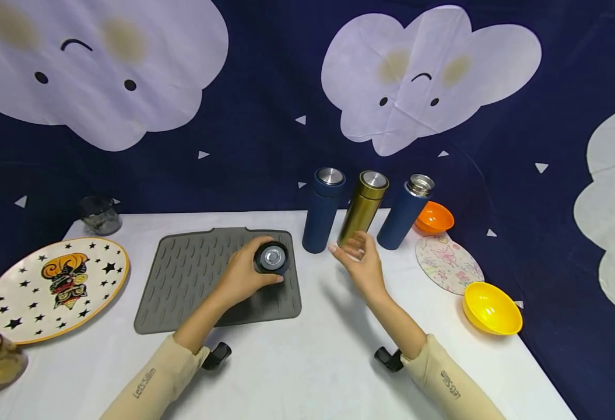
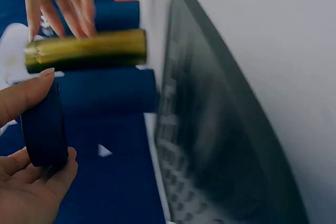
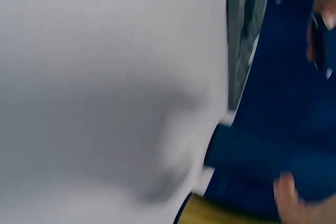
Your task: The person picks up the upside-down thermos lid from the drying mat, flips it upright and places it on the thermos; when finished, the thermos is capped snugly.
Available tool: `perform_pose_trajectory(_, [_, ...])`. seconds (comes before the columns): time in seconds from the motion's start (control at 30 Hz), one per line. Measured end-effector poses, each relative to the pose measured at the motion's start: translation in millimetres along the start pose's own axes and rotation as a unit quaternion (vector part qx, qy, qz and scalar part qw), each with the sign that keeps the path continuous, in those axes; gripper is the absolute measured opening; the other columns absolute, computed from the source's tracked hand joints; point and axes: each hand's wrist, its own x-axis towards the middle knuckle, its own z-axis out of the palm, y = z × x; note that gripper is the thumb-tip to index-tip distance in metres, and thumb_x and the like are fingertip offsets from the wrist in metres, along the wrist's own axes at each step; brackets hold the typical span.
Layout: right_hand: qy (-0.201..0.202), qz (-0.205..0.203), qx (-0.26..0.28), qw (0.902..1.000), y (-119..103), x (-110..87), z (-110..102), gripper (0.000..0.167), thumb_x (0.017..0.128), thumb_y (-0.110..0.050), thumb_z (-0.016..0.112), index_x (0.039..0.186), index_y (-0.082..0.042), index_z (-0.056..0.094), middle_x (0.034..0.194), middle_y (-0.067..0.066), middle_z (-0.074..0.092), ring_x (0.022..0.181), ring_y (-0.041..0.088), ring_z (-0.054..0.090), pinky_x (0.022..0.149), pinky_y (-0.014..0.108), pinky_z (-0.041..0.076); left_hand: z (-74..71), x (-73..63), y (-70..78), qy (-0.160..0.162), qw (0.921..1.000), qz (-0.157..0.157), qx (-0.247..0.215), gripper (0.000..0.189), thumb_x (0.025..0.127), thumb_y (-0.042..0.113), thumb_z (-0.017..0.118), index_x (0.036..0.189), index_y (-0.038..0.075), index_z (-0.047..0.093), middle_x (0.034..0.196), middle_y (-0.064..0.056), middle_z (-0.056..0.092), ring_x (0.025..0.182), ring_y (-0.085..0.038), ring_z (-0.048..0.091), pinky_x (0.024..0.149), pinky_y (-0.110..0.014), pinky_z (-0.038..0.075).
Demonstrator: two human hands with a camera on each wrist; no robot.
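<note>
My left hand [image 1: 243, 273] holds a dark blue bottle lid [image 1: 273, 257] above the right part of the grey drying mat [image 1: 192, 274]. In the left wrist view, thumb and fingers grip the lid [image 2: 44, 127] by its rim. My right hand [image 1: 365, 268] is in front of the gold thermos [image 1: 361, 210], its fingers loosely bent and holding nothing; whether they touch the thermos I cannot tell. Left of the gold one stands a capped blue thermos [image 1: 322, 216]. To its right, another blue thermos [image 1: 403, 219] shows a bare steel mouth.
On the left lie a star-patterned oval plate [image 1: 29, 274], a dark glass [image 1: 99, 216] and an amber glass [image 1: 3, 364]. On the right are an orange bowl [image 1: 434, 218], a round patterned mat [image 1: 449, 263] and a yellow bowl [image 1: 492, 309]. A dark blue cloth [image 1: 270, 116] hangs behind the table.
</note>
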Motion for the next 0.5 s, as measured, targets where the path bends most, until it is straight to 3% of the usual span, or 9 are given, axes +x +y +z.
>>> perform_pose_trajectory(0.03, [-0.044,0.009,0.024,0.9987,-1.0,-4.9,4.5,0.071,0.09,-0.021,0.074,0.147,-0.001,0.035,0.139,0.024,0.052,0.123,0.035,0.059,0.1,0.044,0.052,-1.0,-3.1,5.9,0.008,0.9999,0.012,0.004,0.082,0.07,0.015,0.091,0.141,0.009,0.05,0.138,-0.015,0.057,0.128,-0.038,0.053,0.104,-0.058,0.043])
perform_pose_trajectory(0.1, [-0.14,0.03,0.082,0.9864,-3.8,-14.5,13.1,0.066,0.095,-0.018,0.067,0.149,0.001,0.034,0.141,0.028,0.051,0.122,0.035,0.061,0.101,0.042,0.051,-0.8,-8.6,15.8,0.026,0.9989,0.038,0.008,0.082,0.068,0.013,0.091,0.139,0.008,0.051,0.137,-0.014,0.059,0.127,-0.037,0.054,0.104,-0.056,0.044])
perform_pose_trajectory(0.17, [-0.224,0.048,0.137,0.9637,-5.9,-22.6,20.5,0.062,0.098,-0.016,0.06,0.15,0.005,0.032,0.143,0.029,0.049,0.119,0.031,0.064,0.101,0.04,0.051,1.5,-14.2,22.9,0.04,0.9968,0.068,0.006,0.081,0.068,0.009,0.091,0.138,0.007,0.052,0.134,-0.015,0.06,0.124,-0.035,0.057,0.103,-0.054,0.046])
perform_pose_trajectory(0.23, [-0.285,0.055,0.187,0.9387,-6.5,-28.8,26.6,0.059,0.1,-0.014,0.057,0.149,0.009,0.032,0.14,0.027,0.052,0.113,0.026,0.067,0.1,0.039,0.052,4.9,-19.5,27.7,0.05,0.9943,0.094,0.002,0.079,0.067,0.005,0.091,0.136,0.007,0.053,0.131,-0.014,0.061,0.121,-0.033,0.059,0.101,-0.053,0.048])
perform_pose_trajectory(0.3, [-0.313,0.052,0.218,0.9228,-6.7,-33.8,31.1,0.057,0.1,-0.014,0.055,0.146,0.012,0.035,0.131,0.019,0.061,0.104,0.018,0.07,0.097,0.037,0.054,8.9,-23.7,30.1,0.052,0.9918,0.116,-0.004,0.077,0.068,0.001,0.089,0.136,0.006,0.053,0.13,-0.013,0.061,0.119,-0.031,0.061,0.099,-0.051,0.05])
perform_pose_trajectory(0.37, [-0.322,0.046,0.238,0.9154,-6.1,-37.1,34.3,0.053,0.1,-0.012,0.055,0.143,0.016,0.038,0.119,0.011,0.069,0.097,0.013,0.071,0.093,0.034,0.056,12.2,-27.2,31.0,0.055,0.9894,0.134,-0.004,0.075,0.069,-0.001,0.087,0.136,0.006,0.053,0.13,-0.012,0.06,0.119,-0.03,0.061,0.098,-0.049,0.051])
perform_pose_trajectory(0.43, [-0.316,0.041,0.245,0.9158,-6.0,-39.9,36.5,0.049,0.099,-0.008,0.055,0.139,0.017,0.041,0.109,0.004,0.072,0.093,0.012,0.071,0.09,0.032,0.057,14.3,-30.0,29.9,0.05,0.9882,0.145,-0.007,0.074,0.071,-0.002,0.086,0.137,0.006,0.052,0.133,-0.011,0.059,0.121,-0.03,0.06,0.098,-0.049,0.051])
perform_pose_trajectory(0.5, [-0.3,0.031,0.233,0.9245,-6.0,-42.4,37.8,0.046,0.098,-0.005,0.056,0.137,0.016,0.045,0.11,0.005,0.073,0.093,0.011,0.072,0.088,0.03,0.058,14.4,-32.5,27.8,0.036,0.9891,0.142,-0.014,0.077,0.073,0.003,0.087,0.14,0.008,0.049,0.138,-0.011,0.056,0.125,-0.03,0.057,0.101,-0.052,0.049])
